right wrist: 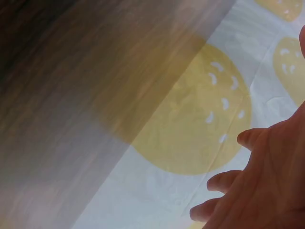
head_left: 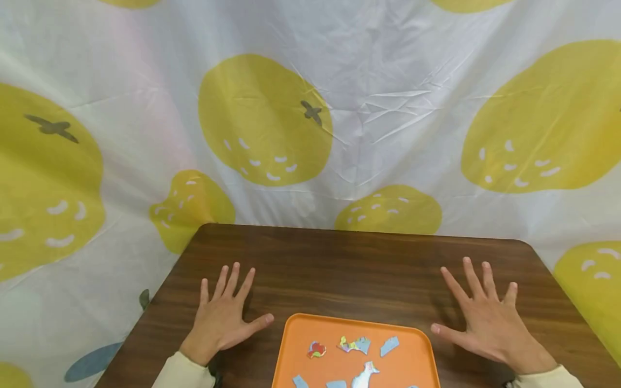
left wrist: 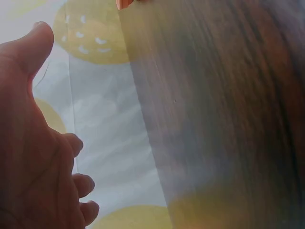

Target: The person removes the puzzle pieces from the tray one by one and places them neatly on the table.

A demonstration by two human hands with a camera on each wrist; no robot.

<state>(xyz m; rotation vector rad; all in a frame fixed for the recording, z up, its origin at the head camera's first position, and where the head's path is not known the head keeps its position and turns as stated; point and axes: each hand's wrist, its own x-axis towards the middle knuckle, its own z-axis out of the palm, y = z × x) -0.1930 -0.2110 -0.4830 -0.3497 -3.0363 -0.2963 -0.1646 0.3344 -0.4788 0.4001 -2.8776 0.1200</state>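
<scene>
In the head view an orange tray (head_left: pixel 359 320) lies at the table's near edge, cut off by the frame. On it are a red piece (head_left: pixel 317 350), a colourful piece (head_left: pixel 354 345), a light blue piece (head_left: pixel 390 346), a whitish shiny piece (head_left: pixel 365 375) and other blue pieces. My left hand (head_left: pixel 223 320) is left of the tray, fingers spread, holding nothing. To the tray's right my right hand (head_left: pixel 490 326) has its fingers spread too, with nothing held. Both wrist views show the left hand (left wrist: pixel 40 152) and right hand (right wrist: pixel 267 176) empty, palms partly visible.
A dark brown wooden table (head_left: pixel 339 264) extends beneath both hands and the tray. Behind it and at its sides hangs a white cloth (head_left: pixel 388 118) printed with large yellow fruit shapes.
</scene>
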